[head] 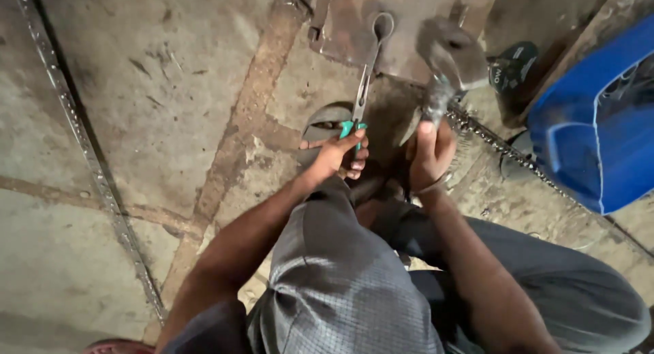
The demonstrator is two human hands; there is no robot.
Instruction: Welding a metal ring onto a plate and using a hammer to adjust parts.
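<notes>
Two hands busy | left hand [338, 155] clamps pliers [363, 88] | right hand [429, 156] grips blurred hammer [449, 57], probably | chain [504, 149], blue tub [579, 122] beside

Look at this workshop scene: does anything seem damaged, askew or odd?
Little stands out. The floor is cracked and patched. The hammer in the right hand is blurred. The left hand holds pliers on a rusty plate.

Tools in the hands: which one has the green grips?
The long pliers-like tool in the left hand: green-covered handles, thin jaws reaching to the metal plate. The hammer in the right hand is plain grey.
</notes>
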